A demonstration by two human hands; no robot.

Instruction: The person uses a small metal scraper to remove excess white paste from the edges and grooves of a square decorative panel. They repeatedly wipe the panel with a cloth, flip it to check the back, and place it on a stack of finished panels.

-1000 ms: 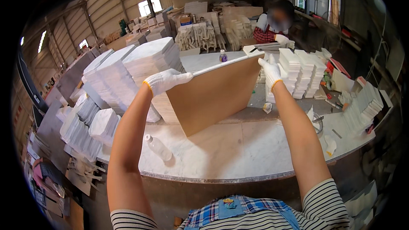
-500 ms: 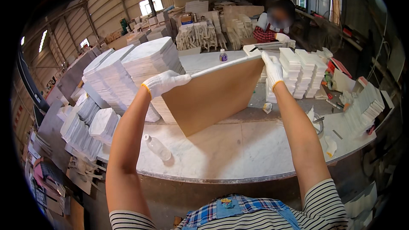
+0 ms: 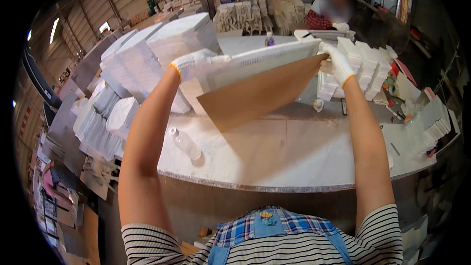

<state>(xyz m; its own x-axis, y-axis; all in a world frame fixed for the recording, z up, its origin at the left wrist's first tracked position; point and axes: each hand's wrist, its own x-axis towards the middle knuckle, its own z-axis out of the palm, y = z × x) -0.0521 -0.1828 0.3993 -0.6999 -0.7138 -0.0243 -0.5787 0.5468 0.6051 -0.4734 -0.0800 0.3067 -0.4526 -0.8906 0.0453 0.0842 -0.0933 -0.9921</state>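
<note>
The worker's left hand (image 3: 198, 63), in a white knit glove, grips the upper left of a flat white panel (image 3: 265, 61). The right hand (image 3: 338, 65), gloved alike, holds its right corner, where a thin brown rectangular sheet (image 3: 260, 94) meets it, tilted away. A clear plastic bottle (image 3: 186, 145) sits nearby on the pale marble-patterned tabletop (image 3: 294, 154), near tall white slab stacks (image 3: 179, 44).

2 arms (image 3: 147, 137) outstretched, left hand (image 3: 197, 64) clasping, right hand (image 3: 337, 63) pinching

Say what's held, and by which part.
The left grip holds a white panel by its top left; the right grip, a brown sheet by its top right corner, perhaps the panel too.
</note>
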